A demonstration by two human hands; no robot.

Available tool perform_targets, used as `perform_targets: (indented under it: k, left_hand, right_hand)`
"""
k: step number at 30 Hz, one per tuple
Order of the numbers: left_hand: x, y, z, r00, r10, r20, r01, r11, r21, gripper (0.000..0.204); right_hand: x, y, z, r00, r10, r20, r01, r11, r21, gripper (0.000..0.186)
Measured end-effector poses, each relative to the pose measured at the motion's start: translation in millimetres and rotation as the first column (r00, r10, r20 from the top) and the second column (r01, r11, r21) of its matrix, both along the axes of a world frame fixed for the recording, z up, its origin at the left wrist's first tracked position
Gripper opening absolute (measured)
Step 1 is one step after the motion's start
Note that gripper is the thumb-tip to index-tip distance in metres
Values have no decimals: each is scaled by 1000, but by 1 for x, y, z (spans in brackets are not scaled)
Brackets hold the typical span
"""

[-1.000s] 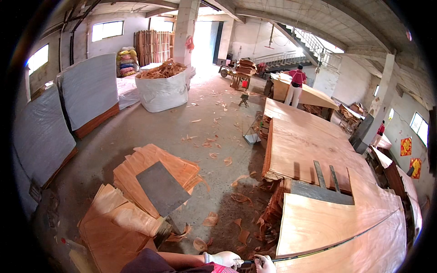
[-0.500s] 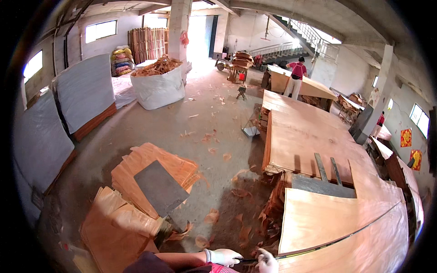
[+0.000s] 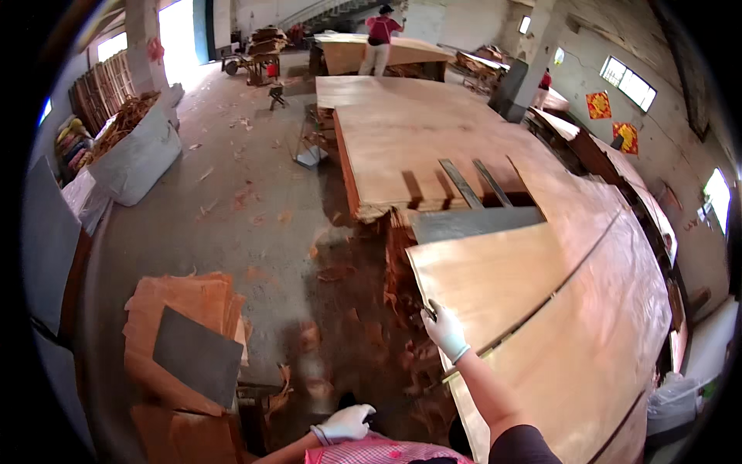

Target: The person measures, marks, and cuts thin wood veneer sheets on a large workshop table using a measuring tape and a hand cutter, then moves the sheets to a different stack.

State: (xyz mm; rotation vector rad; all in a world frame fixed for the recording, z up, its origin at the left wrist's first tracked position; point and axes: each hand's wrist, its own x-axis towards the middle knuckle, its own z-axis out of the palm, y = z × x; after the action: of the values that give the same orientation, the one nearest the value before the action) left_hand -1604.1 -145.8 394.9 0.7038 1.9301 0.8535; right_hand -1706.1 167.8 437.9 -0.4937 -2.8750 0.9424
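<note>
My right hand point(image 3: 446, 331), in a white glove, reaches over the left edge of a pale wood veneer sheet point(image 3: 495, 271). Its fingers are closed around a small dark object whose kind I cannot make out. Just beyond my right hand, a long thin dark rod point(image 3: 550, 295) lies slantwise across the sheets, its near end by my forearm. My left hand point(image 3: 345, 424), also gloved, is low in front of my pink checked clothing. Its fingers are curled, with something dark at their tips that is too unclear to name.
A dark grey plate point(image 3: 475, 224) and two metal bars point(image 3: 461, 184) lie on the veneer stack point(image 3: 433, 147). At left, another grey board point(image 3: 197, 356) rests on stacked veneer point(image 3: 147, 309). Scraps litter the floor point(image 3: 232, 224). A person point(image 3: 379, 42) stands at a far table.
My view has swung right. My hands, close together at the rod's near end before, are now apart: the right has gone forward to the sheet's left edge, the left stays low.
</note>
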Motion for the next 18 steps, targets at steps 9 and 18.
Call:
perform_targets:
  k: [9, 18]
  left_hand:
    - [-19, -8, 16, 987, 107, -123, -65, 950, 305, 31]
    - [-8, 3, -3, 985, 87, -151, -64, 986, 155, 33]
  right_hand:
    - [-120, 13, -27, 930, -158, 333, -70, 811, 581, 69]
    - [-88, 124, -8, 870, -373, -323, 409, 911, 49, 40]
